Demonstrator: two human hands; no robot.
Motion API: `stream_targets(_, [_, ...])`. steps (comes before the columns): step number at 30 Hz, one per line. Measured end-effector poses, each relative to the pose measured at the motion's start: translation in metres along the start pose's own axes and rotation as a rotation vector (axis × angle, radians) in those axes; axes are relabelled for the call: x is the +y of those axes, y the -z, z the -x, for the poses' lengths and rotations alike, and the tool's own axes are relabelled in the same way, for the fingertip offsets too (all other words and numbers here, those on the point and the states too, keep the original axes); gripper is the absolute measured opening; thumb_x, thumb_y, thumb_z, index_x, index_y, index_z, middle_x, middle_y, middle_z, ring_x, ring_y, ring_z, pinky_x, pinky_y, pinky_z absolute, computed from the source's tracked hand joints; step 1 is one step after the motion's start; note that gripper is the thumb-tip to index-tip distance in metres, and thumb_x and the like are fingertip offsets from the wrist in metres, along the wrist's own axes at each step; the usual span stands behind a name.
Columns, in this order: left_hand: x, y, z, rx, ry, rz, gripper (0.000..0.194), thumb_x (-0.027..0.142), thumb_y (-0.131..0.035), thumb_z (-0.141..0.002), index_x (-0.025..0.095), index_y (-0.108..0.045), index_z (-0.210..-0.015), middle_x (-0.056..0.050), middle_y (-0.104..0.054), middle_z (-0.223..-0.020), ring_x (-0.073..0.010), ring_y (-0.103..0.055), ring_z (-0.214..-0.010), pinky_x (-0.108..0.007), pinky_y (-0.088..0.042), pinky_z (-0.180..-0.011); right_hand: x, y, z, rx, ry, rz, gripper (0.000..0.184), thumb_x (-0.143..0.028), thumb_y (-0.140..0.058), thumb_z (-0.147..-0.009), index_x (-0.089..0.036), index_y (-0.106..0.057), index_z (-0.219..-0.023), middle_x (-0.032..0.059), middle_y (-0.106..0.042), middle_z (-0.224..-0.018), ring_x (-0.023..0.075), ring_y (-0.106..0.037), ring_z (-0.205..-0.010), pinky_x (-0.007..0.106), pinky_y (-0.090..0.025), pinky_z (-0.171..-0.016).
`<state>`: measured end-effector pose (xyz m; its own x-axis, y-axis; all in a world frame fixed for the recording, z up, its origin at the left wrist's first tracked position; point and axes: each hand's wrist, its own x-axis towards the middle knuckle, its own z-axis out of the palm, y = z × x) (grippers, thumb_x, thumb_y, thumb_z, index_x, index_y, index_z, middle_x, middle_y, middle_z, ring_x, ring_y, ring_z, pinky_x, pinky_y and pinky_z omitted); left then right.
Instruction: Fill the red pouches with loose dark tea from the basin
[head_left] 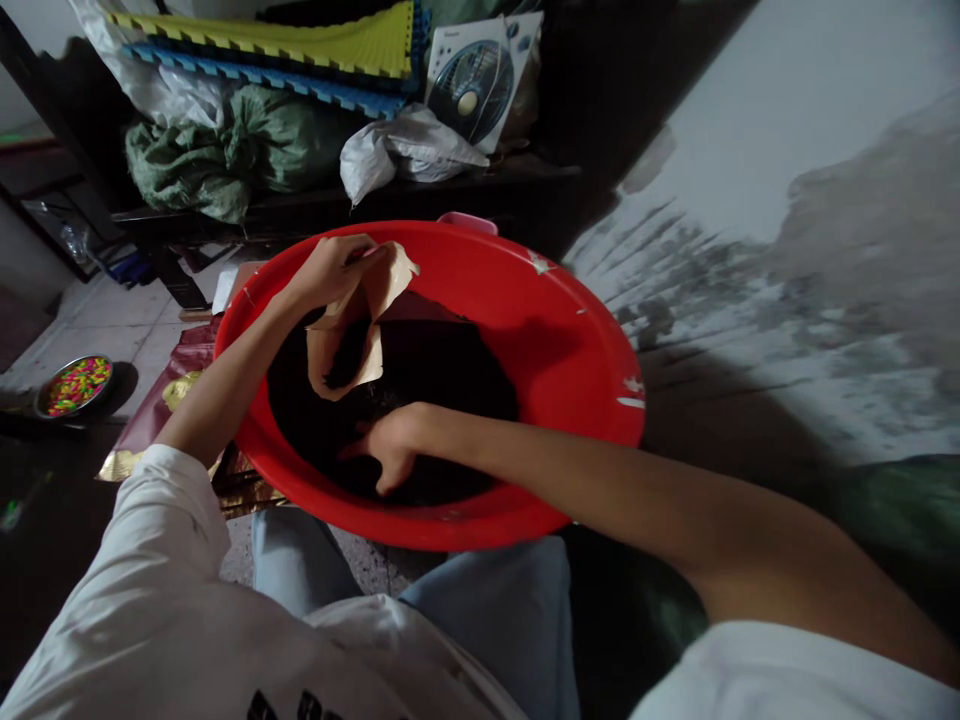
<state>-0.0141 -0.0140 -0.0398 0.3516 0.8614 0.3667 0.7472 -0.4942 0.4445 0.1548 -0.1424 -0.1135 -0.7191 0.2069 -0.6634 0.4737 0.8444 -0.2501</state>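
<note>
Two bare hands in a red plastic basin [525,300]: the left hand [330,272] pinches a torn tan paper sheet [352,335] in its fingers [362,250] near the far rim, while the right hand [386,450] is closer to the dark stuff [427,385] mid-basin, fingers loosely spread, tips buried, and I can't tell what it is

A bowl [73,386] lies left of the basin [570,340] — fan box [474,82] behind
</note>
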Motion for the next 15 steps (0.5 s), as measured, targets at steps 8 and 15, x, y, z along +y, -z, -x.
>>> stream_targets(8, [-0.016,-0.006,-0.006,0.005,-0.138,0.052,0.052,0.073,-0.044,-0.109,0.03,-0.074,-0.106,0.003,-0.079,-0.087,-0.0223,-0.059,-0.107,-0.045,-0.049,-0.098,0.039,-0.004,-0.003,0.029,0.094,-0.21,0.092,-0.027,-0.105,-0.054,-0.025,-0.078,-0.142,0.0086,-0.076,-0.145,0.0217,-0.081,-0.107,0.027,-0.063,-0.083])
stream_targets(15, [0.001,-0.001,-0.001,0.019,-0.134,-0.001,0.044,0.057,-0.049,-0.112,0.024,-0.075,-0.104,-0.002,-0.08,-0.099,-0.0186,-0.059,-0.087,-0.041,-0.05,-0.086,0.02,0.007,0.002,0.023,0.226,-0.038,0.091,-0.021,-0.1,-0.067,-0.016,-0.071,-0.153,0.0129,-0.08,-0.139,0.0273,-0.077,-0.125,0.029,-0.057,-0.096])
